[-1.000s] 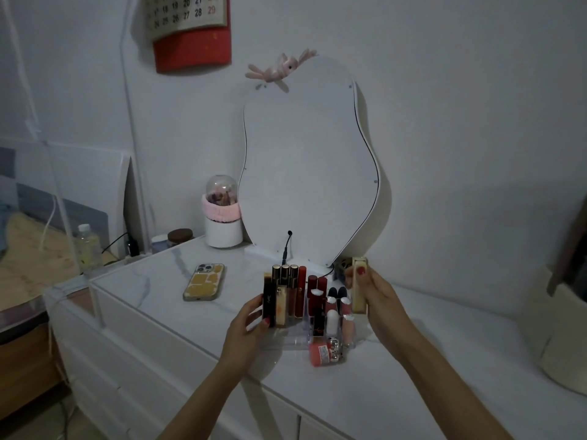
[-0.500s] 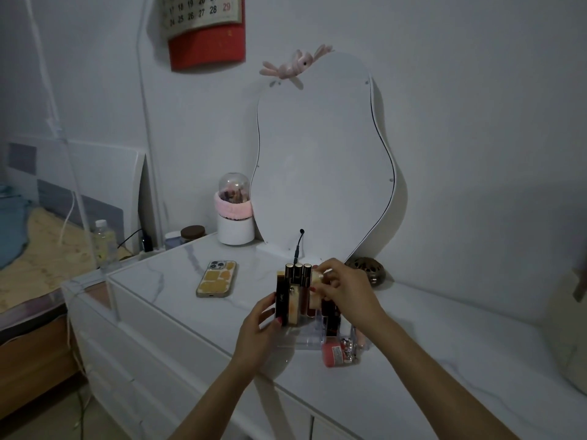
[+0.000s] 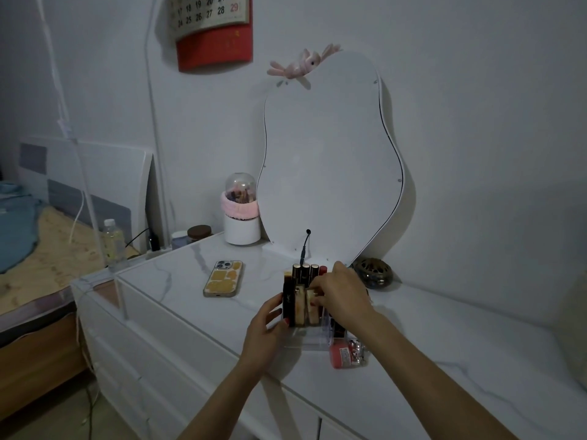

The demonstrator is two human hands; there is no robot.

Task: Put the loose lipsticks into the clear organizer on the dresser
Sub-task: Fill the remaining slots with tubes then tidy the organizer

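My right hand (image 3: 341, 293) was over the clear organizer (image 3: 313, 339), fingers curled down and pinching the top of a pale cream lipstick (image 3: 313, 304) that stood upright in a front slot; long axis vertical, so I judged the coming move a straight push down, not a sideways one; my left hand (image 3: 270, 322) was at the organizer's left side, fingers and thumb curled against the black lipstick (image 3: 288, 300) at the left end, steadying the rack; whether it gripped the tube or the acrylic wall I could not tell.

The organizer sat near the front edge of the dresser (image 3: 444, 344) top, just in front of the mirror (image 3: 330, 160) base; back row held dark gold-capped tubes (image 3: 305, 273) upright, more tubes hidden under my right hand; both hands were close together, either side of the same front slots, right hand nearer the cream tube and on top of it.

One red capped item (image 3: 341, 355) lay on its side touching the organizer's front right corner, nearer my right hand; probably still to sort, though what it was I could not tell; a phone (image 3: 224, 279) lay left of the rack, well apart, a dark round dish (image 3: 373, 273) toward the back edge beside the mirror.
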